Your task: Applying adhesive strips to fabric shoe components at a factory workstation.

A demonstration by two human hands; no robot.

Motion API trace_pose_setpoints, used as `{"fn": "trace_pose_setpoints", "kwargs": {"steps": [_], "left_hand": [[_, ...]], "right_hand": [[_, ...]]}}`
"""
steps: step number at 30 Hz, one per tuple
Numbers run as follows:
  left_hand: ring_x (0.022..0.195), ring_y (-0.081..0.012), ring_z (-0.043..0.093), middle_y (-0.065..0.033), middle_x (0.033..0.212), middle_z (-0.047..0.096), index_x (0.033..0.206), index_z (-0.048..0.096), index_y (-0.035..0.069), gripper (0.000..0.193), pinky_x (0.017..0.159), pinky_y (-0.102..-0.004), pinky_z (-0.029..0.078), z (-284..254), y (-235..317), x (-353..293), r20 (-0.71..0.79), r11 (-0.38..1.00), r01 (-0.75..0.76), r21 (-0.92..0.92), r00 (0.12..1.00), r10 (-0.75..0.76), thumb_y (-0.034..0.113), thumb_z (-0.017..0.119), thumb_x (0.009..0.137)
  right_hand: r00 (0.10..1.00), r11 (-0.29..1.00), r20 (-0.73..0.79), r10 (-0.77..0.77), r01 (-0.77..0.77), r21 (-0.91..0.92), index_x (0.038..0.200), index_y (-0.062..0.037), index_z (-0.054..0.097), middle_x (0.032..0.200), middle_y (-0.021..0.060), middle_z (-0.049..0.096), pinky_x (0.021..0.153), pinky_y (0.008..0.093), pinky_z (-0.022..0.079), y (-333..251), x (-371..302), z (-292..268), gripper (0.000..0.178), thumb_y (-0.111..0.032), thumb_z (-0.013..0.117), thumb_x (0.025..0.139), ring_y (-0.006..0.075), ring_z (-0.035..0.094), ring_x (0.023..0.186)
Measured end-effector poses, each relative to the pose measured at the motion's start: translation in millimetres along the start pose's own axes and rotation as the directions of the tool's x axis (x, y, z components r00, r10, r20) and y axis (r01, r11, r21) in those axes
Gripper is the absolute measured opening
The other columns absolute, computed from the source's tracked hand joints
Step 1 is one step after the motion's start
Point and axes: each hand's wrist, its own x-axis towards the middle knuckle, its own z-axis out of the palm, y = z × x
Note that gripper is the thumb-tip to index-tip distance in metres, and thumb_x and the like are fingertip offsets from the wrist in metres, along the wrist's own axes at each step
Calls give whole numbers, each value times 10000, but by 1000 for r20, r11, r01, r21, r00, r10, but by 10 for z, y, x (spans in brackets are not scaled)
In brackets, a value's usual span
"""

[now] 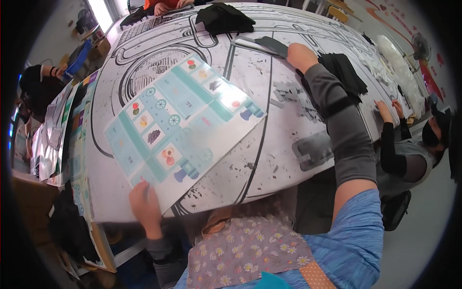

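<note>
A large glossy sheet [185, 123] with pale blue panels and fruit pictures lies slanted on the table in front of me. My left hand [146, 204] is at its near left corner, fingers bent over the edge and closed on it. My right hand [301, 58] reaches far across the table, its fingers closed at the near end of a dark grey flat piece [272, 45]. A light strip [248, 45] lies beside that piece. Just right of the hand is a stack of black cloth pieces [342, 72], partly behind my sleeve. Small grey scraps [296, 98] are scattered below my forearm.
The white table cover [226, 185] has black line drawings. Another black cloth pile [224, 18] stands at the far side. A grey patch [313, 149] is near the front edge. People sit at the right [406, 144] and far side [166, 7]; more printed sheets [79, 149] stand left.
</note>
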Motion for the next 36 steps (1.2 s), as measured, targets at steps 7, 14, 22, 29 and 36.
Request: {"fn": "trace_pose_setpoints", "kwargs": {"steps": [7, 14, 22, 29, 36], "left_hand": [[1103, -297, 603, -152, 1161, 621, 1068, 651, -20, 196, 936, -375, 519, -44, -29, -50, -13, 997, 77, -27, 997, -77, -16, 628, 873], [1100, -307, 599, -159, 1163, 626, 1066, 647, -28, 201, 955, -375, 499, -98, 115, 24, 19, 996, 82, 29, 996, -82, -21, 621, 866], [1113, -303, 595, -160, 1171, 617, 1077, 645, -29, 209, 961, -374, 495, -90, 91, 5, 18, 995, 91, 29, 996, -92, -23, 614, 870], [1099, -299, 597, -153, 1156, 619, 1075, 645, -23, 213, 952, -369, 506, -68, 91, 6, 4, 998, 66, 11, 998, -66, -26, 621, 863], [1076, -306, 602, -144, 1139, 644, 1051, 656, -11, 209, 942, -373, 491, -84, 94, 10, -30, 999, 53, 0, 998, -53, -15, 643, 842]], "right_hand": [[987, 955, 34, 159, -145, -261, 1021, -70, 727, 1028, 143, 729, 869, 464, 548, 128, 472, 789, 236, -152, 571, 865, 355, 690, 1012], [975, 944, 47, 216, -196, -265, 1040, -43, 726, 1042, 193, 722, 855, 447, 548, 251, 603, 830, 261, -154, 609, 835, 355, 701, 975], [976, 724, 181, 118, -209, 657, 728, -42, 655, 695, 48, 577, 632, 357, 429, 413, 993, 495, 214, -253, 659, 767, 165, 514, 658], [935, 336, 346, 74, -350, 874, 791, -105, 608, 768, -9, 577, 699, 305, 512, -159, 794, -104, 144, -240, 651, 820, 151, 599, 731], [912, 24, 388, -131, -388, 921, 974, -33, 605, 1013, 119, 693, 906, 413, 581, -557, 867, -392, 213, -229, 612, 891, 265, 702, 918]]}}
